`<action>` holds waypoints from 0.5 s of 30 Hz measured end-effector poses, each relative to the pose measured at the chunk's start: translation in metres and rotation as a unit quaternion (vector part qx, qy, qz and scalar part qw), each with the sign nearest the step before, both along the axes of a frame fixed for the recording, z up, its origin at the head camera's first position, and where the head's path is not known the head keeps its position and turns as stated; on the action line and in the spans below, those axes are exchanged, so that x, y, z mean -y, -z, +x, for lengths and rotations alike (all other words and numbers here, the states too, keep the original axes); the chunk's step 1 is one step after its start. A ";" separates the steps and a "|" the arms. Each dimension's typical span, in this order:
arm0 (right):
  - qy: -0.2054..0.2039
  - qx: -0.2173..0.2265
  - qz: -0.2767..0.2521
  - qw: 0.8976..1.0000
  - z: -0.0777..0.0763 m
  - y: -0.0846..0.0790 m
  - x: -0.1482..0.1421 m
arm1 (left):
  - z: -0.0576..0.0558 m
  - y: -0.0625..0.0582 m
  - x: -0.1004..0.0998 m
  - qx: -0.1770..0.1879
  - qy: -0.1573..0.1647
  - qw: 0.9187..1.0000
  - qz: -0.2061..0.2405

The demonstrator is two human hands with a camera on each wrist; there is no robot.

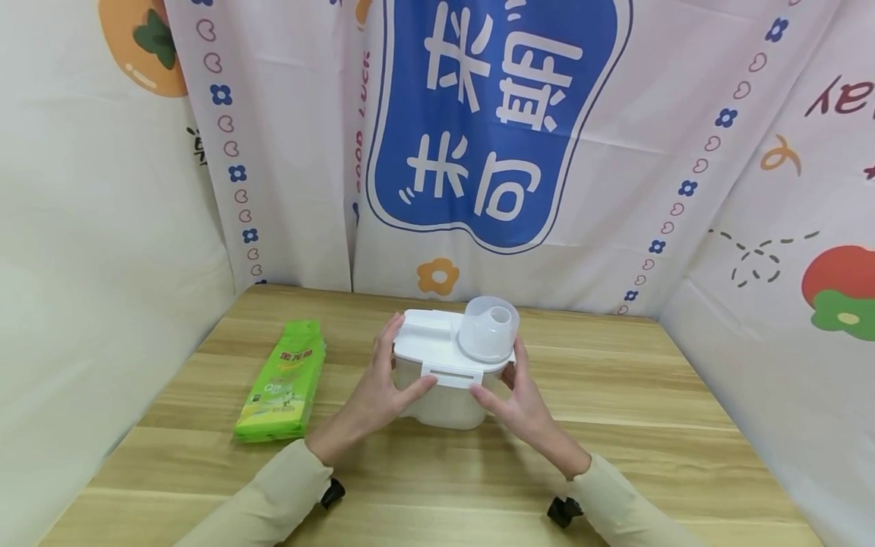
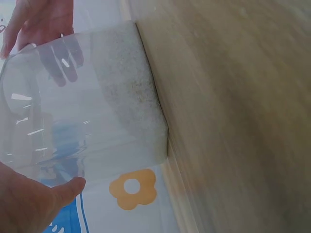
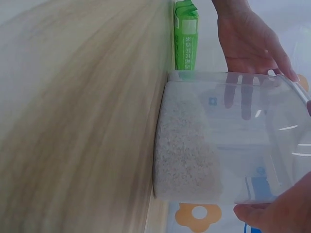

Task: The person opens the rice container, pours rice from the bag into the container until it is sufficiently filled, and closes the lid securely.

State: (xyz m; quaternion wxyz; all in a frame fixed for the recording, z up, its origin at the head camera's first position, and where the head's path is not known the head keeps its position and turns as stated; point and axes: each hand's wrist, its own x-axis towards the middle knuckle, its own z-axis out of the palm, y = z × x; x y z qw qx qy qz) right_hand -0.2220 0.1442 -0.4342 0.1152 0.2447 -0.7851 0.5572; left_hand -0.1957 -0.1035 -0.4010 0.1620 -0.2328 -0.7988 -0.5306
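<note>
A clear storage container [image 1: 447, 406] with a white lid [image 1: 427, 348] sits on the table in front of me. Pale grains like rice [image 3: 184, 150] fill its lower part. Atop the lid's right side is a translucent cup [image 1: 488, 338]. My left hand [image 1: 381, 389] grips the container's left side, its thumb by the white front latch [image 1: 453, 375]. From the right, my right hand [image 1: 522, 403] holds the opposite side, thumb at the latch's other end. In the wrist views, fingers show through the clear wall.
A green package [image 1: 283, 387] lies on the wooden table [image 1: 615, 471], left of the container. Printed cloth [image 1: 307, 152] hangs behind the table's far edge, with more cloth along both sides. Black wrist straps show at both sleeves.
</note>
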 end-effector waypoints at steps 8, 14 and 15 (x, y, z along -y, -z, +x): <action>0.011 -0.020 -0.004 1.000 -0.001 0.002 0.002 | -0.002 0.001 0.001 0.016 0.000 1.000 0.013; 0.021 -0.033 -0.006 0.999 0.000 0.001 0.003 | -0.002 0.001 0.001 0.019 0.003 1.000 0.010; 0.021 -0.035 -0.006 0.999 -0.001 0.001 0.003 | -0.002 0.001 0.001 0.022 0.003 1.000 0.007</action>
